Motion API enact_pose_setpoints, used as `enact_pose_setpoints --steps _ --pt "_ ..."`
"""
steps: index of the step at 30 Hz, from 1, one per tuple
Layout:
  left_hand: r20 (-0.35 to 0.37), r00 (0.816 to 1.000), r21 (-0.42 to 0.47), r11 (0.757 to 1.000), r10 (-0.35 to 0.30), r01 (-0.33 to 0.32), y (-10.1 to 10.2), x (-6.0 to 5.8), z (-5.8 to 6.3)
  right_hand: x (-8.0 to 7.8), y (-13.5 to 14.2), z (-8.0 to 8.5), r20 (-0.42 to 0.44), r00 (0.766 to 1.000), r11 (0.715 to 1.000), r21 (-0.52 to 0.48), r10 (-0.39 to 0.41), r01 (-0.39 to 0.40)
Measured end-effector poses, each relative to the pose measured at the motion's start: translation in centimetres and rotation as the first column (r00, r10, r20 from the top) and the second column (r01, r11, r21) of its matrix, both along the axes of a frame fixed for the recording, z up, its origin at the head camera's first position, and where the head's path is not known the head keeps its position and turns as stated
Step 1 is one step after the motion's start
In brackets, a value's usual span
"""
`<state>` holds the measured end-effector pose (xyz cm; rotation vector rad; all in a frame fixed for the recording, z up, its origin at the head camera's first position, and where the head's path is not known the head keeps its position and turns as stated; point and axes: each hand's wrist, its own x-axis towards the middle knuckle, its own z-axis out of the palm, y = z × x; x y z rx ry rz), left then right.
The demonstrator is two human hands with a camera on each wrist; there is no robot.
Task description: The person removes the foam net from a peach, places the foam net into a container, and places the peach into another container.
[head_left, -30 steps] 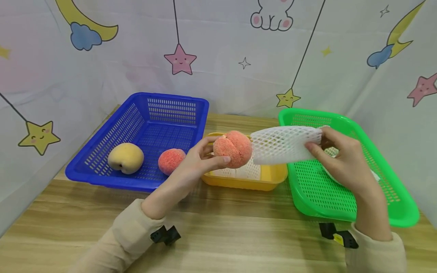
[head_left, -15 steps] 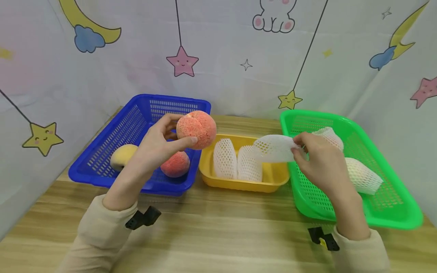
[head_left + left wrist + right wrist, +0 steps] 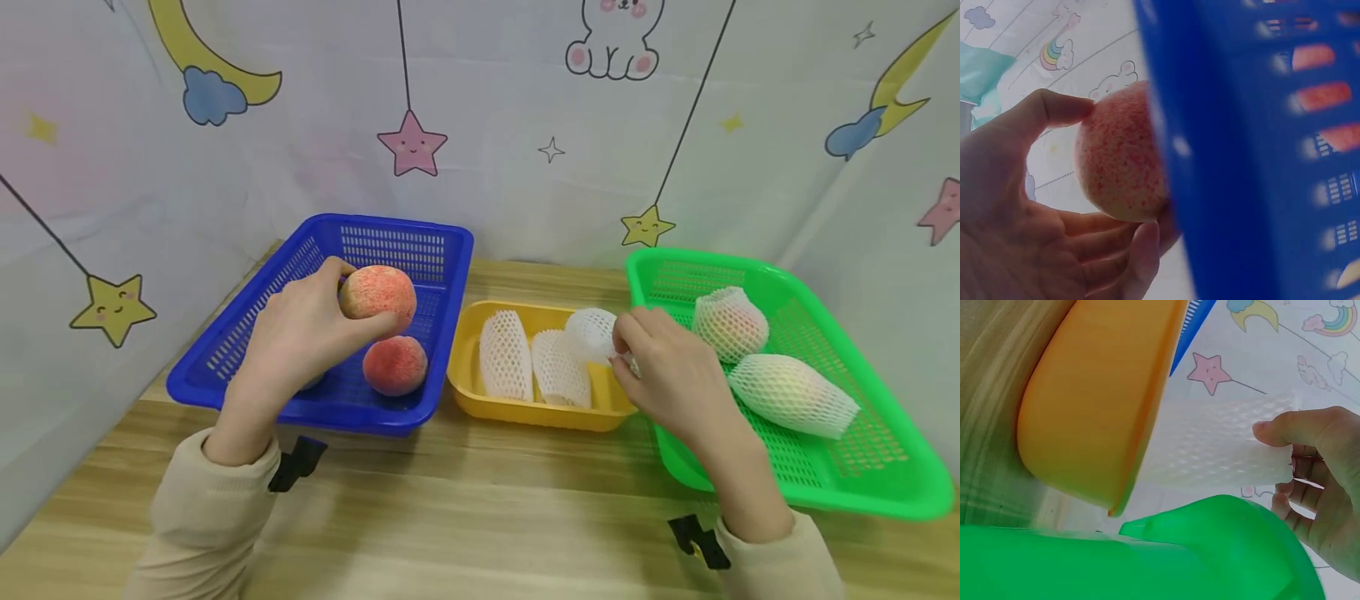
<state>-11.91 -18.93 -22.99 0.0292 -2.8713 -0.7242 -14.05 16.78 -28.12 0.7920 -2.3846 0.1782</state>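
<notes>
My L grip (image 3: 303, 329) holds a peach (image 3: 381, 293) over the blue basket (image 3: 397, 417) & my R grip (image 3: 675, 367) pinches a net (image 3: 587, 335) above the yellow tray (image 3: 540, 412), prob. the hold-ready step, next move needing a light touch w/ both.

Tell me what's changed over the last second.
The left hand has carried its peach left, from beside the net sleeve to over the blue basket. The right hand has moved the net sleeve left and down toward the yellow tray. Neither has let go. The other peach and the two sleeves in the tray stayed put.
</notes>
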Motion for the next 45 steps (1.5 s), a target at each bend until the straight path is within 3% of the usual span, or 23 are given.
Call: enact_pose_setpoints --steps 6,10,18,20,23,27,30,34,45 --pt "0.004 0.997 -0.088 0.993 0.078 -0.077 -0.7 -0.1 -0.5 0.0 -0.2 0.2 -0.029 0.998 0.998 0.028 0.053 -0.053" --pt "0.009 0.995 -0.142 0.985 0.104 -0.102 -1.2 -0.3 -0.8 -0.6 -0.8 -0.7 -0.030 0.996 0.993 0.090 0.081 -0.078" --pt "0.003 0.994 -0.195 0.975 0.111 -0.108 -1.4 -1.1 -2.0 -1.3 -1.1 -2.6 -0.062 0.998 0.975 0.223 0.016 -0.002" --pt "-0.004 0.994 -0.205 0.973 0.111 -0.109 -1.5 -1.3 -2.3 -1.3 -1.2 -2.9 -0.008 1.000 0.973 0.232 0.010 -0.008" --pt "0.000 0.994 -0.230 0.968 0.105 -0.102 -1.5 -1.7 -2.7 -1.3 -1.2 -3.1 0.157 0.988 0.973 0.227 0.003 -0.039" --pt "0.038 0.995 -0.256 0.963 0.095 -0.082 -1.5 -2.1 -3.1 -1.2 -1.2 -3.1 0.409 0.912 0.983 0.180 -0.041 -0.036" --pt "0.057 0.995 -0.264 0.962 0.082 -0.064 -1.4 -2.3 -3.4 -1.1 -1.2 -3.0 0.508 0.858 0.988 0.157 -0.079 -0.001" --pt "0.066 0.996 -0.276 0.960 0.065 -0.044 -1.4 -2.4 -3.7 -1.0 -1.3 -3.1 0.538 0.837 0.986 0.164 -0.101 0.014" --pt "0.100 0.993 -0.274 0.961 0.056 -0.027 -1.6 -3.0 -4.1 -0.6 -1.5 -2.9 0.513 0.852 0.971 0.238 -0.105 -0.023"
